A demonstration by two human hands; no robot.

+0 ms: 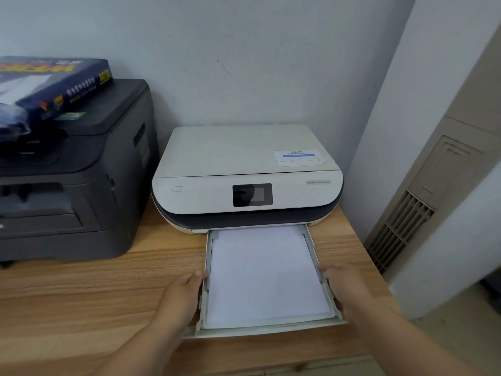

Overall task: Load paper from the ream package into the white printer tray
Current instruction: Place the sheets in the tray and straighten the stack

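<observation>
The white printer [244, 169] sits on the wooden table against the wall. Its tray [271, 330] is pulled out toward me and holds a flat stack of white paper [263, 272]. My left hand [181, 294] rests against the tray's left side wall, fingers curled around it. My right hand [341, 286] presses on the tray's right side wall in the same way. The dark blue ream package [54, 82] lies torn open on top of the black printer at the far left.
A large black printer [73, 185] stands left of the white one on the wooden table [108, 280]. A beige cabinet with a vent grille [401, 229] stands close on the right. The wall is right behind both printers.
</observation>
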